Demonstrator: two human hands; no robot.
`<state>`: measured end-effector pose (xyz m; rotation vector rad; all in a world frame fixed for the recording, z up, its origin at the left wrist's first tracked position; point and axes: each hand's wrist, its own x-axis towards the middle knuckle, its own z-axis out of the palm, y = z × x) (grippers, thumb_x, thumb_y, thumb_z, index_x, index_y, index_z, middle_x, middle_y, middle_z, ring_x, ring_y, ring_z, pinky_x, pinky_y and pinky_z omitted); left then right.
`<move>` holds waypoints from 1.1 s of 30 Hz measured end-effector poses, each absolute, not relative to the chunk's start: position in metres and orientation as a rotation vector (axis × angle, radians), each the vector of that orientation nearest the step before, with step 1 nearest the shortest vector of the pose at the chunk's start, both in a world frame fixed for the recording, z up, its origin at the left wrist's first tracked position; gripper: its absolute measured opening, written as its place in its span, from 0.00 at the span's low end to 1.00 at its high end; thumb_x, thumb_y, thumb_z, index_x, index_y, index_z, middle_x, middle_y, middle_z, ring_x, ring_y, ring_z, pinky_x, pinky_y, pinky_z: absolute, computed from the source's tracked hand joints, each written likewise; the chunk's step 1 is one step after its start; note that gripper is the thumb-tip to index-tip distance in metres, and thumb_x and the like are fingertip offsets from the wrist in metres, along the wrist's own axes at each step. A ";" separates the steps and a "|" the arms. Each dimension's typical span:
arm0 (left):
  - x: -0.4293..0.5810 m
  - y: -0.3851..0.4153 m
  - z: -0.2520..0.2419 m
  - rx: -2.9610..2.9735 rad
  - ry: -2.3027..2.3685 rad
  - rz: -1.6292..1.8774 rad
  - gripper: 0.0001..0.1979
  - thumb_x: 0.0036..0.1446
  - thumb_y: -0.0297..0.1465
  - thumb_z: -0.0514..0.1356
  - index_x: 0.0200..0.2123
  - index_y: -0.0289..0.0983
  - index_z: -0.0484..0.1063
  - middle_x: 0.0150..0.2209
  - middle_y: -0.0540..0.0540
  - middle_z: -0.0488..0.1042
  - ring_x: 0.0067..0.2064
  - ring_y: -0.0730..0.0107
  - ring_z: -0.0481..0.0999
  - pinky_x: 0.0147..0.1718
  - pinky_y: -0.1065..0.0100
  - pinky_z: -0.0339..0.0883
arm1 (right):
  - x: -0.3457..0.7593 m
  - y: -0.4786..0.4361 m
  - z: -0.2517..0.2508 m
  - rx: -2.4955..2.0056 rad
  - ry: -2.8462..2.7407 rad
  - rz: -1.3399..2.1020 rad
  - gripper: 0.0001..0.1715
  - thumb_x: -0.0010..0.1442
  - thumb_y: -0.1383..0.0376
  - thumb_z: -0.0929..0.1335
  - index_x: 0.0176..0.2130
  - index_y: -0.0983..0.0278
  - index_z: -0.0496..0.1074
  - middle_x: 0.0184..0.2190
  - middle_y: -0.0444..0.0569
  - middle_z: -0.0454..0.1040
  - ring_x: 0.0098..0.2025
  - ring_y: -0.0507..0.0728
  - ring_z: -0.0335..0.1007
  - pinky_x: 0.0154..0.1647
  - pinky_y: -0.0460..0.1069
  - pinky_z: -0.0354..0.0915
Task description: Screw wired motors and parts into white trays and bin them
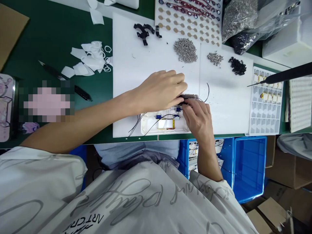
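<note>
A shallow white plastic casing point(146, 128) lies near the table's front edge, partly hidden by my hands. Inside it sit a silver battery pack point(166, 124) with yellow edges and small blue components point(158, 116) on thin black wires. My left hand point(162, 89) reaches across from the left, fingers curled and thumb tip at a dark rectangular part point(191, 96) along the casing's far side. From the right, my right hand point(198, 117) pinches at the same part, its fingertips close to the left thumb. What exactly lies between the fingers is hidden.
Piles of screws point(185, 50), smaller metal pieces point(215, 59) and black rings point(237, 66) lie beyond my hands. A black screwdriver point(285, 74) juts in above a compartment tray point(264, 112) at right. White scraps point(89, 58) and a black pen point(83, 93) lie left. Blue bins point(250, 165) stand below.
</note>
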<state>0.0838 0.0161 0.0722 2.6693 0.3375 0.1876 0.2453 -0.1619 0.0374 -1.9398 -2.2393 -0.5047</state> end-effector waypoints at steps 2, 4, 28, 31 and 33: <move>0.087 0.015 0.074 2.654 0.443 0.114 0.19 0.68 0.39 0.56 0.57 0.36 0.72 0.49 0.39 0.78 0.52 0.51 0.78 0.49 0.58 0.67 | 0.244 -0.163 0.039 -1.970 -2.254 -0.491 0.09 0.70 0.70 0.66 0.51 0.64 0.68 0.55 0.48 0.74 0.56 0.55 0.69 0.50 0.51 0.61; 0.090 0.014 0.075 2.647 0.501 0.035 0.22 0.67 0.40 0.58 0.60 0.36 0.69 0.45 0.41 0.79 0.48 0.53 0.79 0.47 0.60 0.66 | 0.242 -0.163 0.040 -1.963 -2.206 -0.496 0.09 0.70 0.69 0.67 0.51 0.64 0.68 0.54 0.49 0.74 0.55 0.55 0.69 0.49 0.51 0.61; 0.101 0.016 0.065 2.681 0.538 -0.118 0.15 0.65 0.41 0.59 0.42 0.37 0.80 0.31 0.44 0.76 0.40 0.57 0.78 0.40 0.61 0.63 | 0.235 -0.154 0.028 -2.012 -1.989 -0.442 0.14 0.72 0.64 0.67 0.55 0.64 0.70 0.48 0.51 0.75 0.50 0.55 0.69 0.52 0.51 0.64; 0.101 0.014 0.066 2.684 0.554 -0.109 0.16 0.64 0.41 0.58 0.43 0.37 0.80 0.31 0.44 0.76 0.39 0.57 0.78 0.40 0.61 0.63 | 0.236 -0.155 0.027 -1.978 -1.969 -0.404 0.14 0.71 0.65 0.67 0.55 0.65 0.70 0.49 0.52 0.75 0.51 0.54 0.69 0.54 0.50 0.65; 0.101 0.014 0.067 2.688 0.545 -0.112 0.16 0.64 0.40 0.58 0.43 0.36 0.80 0.31 0.44 0.76 0.39 0.58 0.78 0.40 0.61 0.63 | 0.238 -0.155 0.025 -1.942 -1.957 -0.381 0.14 0.70 0.66 0.68 0.55 0.64 0.71 0.49 0.51 0.75 0.51 0.53 0.69 0.54 0.50 0.65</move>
